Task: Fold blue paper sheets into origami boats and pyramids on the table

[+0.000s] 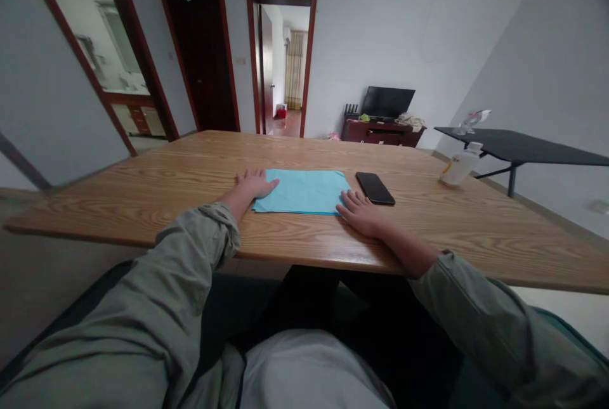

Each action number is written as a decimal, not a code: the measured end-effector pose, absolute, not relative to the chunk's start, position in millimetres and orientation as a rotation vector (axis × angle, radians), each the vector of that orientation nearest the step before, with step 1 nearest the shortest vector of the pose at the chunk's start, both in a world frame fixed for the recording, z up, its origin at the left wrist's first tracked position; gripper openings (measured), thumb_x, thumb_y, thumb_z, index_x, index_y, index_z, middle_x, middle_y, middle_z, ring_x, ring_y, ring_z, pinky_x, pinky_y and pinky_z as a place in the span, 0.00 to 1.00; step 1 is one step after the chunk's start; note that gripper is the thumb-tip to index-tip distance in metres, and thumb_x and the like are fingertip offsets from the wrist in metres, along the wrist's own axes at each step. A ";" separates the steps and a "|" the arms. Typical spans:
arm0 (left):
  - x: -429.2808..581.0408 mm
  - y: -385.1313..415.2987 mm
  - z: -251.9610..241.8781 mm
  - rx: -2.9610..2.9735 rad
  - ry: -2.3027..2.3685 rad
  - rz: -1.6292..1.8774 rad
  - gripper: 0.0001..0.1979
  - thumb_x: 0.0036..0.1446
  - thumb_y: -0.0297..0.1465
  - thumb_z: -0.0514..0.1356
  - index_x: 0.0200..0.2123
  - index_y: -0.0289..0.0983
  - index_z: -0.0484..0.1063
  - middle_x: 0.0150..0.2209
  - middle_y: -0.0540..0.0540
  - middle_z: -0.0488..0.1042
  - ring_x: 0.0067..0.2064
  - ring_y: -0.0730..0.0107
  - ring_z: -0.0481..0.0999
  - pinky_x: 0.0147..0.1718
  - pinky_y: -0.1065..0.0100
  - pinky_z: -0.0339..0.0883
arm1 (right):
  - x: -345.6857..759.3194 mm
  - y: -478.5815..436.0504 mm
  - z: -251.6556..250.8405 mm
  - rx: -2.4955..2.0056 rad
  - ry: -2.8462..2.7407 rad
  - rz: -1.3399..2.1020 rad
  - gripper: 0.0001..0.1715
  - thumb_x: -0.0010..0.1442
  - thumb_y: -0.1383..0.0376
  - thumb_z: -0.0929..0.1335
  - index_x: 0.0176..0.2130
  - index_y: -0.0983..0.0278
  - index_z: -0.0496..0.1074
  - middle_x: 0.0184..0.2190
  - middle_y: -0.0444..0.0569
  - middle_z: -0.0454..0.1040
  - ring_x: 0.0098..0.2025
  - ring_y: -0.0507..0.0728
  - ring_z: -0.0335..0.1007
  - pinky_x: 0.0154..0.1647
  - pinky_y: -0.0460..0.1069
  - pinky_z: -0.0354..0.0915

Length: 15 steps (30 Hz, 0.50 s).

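Note:
Light blue sheets of paper (304, 192) lie flat on the wooden table (200, 162), stacked with their edges slightly offset. At the paper's left edge my left hand (257, 184) rests palm down with its fingers spread, the thumb reaching onto the paper. My right hand (360, 211) lies palm down at the lower right corner, its fingers apart and the fingertips at the paper's edge. Just beyond the right hand is a black phone (375, 188), lying flat to the right of the paper. Neither hand grips anything.
A translucent plastic bottle (460, 165) stands at the table's right side. Behind it is a dark folding table (528, 144) with a clear plastic item on top. A television (388, 103) sits on a low red-brown cabinet by the far wall. The near table edge crosses in front of my body.

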<state>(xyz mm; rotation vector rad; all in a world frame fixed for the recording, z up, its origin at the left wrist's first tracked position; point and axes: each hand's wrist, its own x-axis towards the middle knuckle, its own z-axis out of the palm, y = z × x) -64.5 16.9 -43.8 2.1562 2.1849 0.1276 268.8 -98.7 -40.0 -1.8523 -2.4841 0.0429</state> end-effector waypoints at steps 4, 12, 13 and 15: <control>-65.3 15.0 -43.7 2.140 2.177 0.157 0.45 0.54 0.60 0.38 0.68 0.41 0.46 0.69 0.42 0.43 0.68 0.37 0.38 0.60 0.34 0.33 | 270.1 -106.3 -39.3 -1.838 -2.412 0.138 0.47 0.64 0.42 0.48 0.69 0.69 0.43 0.69 0.59 0.41 0.70 0.65 0.31 0.67 0.62 0.38; -64.6 13.2 -32.9 2.263 2.013 0.420 0.35 0.59 0.55 0.41 0.66 0.47 0.51 0.69 0.43 0.48 0.67 0.40 0.47 0.58 0.34 0.42 | 263.7 -56.6 -11.8 -1.631 -1.824 0.350 0.35 0.61 0.49 0.60 0.61 0.65 0.62 0.58 0.58 0.67 0.59 0.63 0.63 0.59 0.56 0.56; -60.5 12.5 -30.7 2.279 1.985 0.465 0.35 0.59 0.54 0.41 0.66 0.47 0.52 0.69 0.43 0.47 0.67 0.41 0.47 0.58 0.35 0.42 | 261.1 -42.7 -8.3 -1.616 -1.749 0.332 0.33 0.60 0.51 0.62 0.58 0.66 0.65 0.56 0.58 0.69 0.57 0.63 0.65 0.58 0.55 0.58; -48.9 9.3 -27.2 2.317 1.901 0.471 0.36 0.59 0.56 0.42 0.66 0.46 0.53 0.69 0.42 0.47 0.68 0.42 0.46 0.59 0.35 0.42 | 255.6 -17.5 -4.5 -1.618 -1.605 0.341 0.29 0.59 0.53 0.62 0.54 0.67 0.69 0.52 0.57 0.72 0.53 0.61 0.68 0.55 0.54 0.60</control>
